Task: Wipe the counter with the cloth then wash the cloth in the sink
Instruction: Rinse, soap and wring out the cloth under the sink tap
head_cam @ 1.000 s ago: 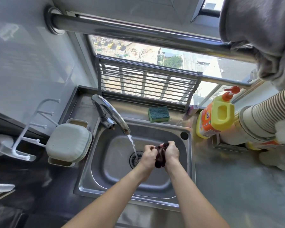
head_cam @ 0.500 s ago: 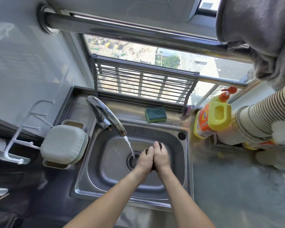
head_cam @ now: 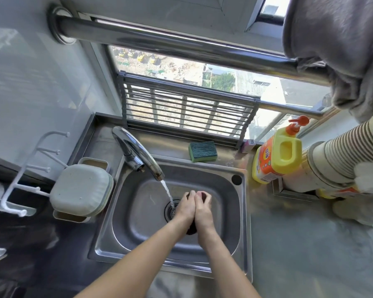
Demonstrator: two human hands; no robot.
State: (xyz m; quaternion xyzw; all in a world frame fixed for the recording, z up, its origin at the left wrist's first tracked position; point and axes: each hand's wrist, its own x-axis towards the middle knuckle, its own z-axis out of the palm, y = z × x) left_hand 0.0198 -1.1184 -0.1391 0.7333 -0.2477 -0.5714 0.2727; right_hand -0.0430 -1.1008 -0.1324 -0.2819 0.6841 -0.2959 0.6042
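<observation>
Over the steel sink (head_cam: pixel 202 261), my left hand (head_cam: pixel 184 209) and my right hand (head_cam: pixel 204 211) press together with a dark maroon cloth (head_cam: pixel 191 230) squeezed between the palms. Only a bit of the cloth shows below the wrists and at the fingertips. The tap (head_cam: pixel 138 155) runs, and its stream of water (head_cam: pixel 167 191) falls just left of my hands onto the drain (head_cam: pixel 170 209). The grey counter (head_cam: pixel 310 254) spreads to the right of the sink.
A green sponge (head_cam: pixel 202 151) lies on the sink's back ledge. A yellow and orange detergent bottle (head_cam: pixel 278 155) and stacked paper cups (head_cam: pixel 340 155) stand at the right. A white lidded box (head_cam: pixel 80 190) sits left of the sink. A grey towel (head_cam: pixel 336 39) hangs overhead.
My hands have closed together around the cloth, which showed between them a second ago and is now mostly hidden. The water keeps running.
</observation>
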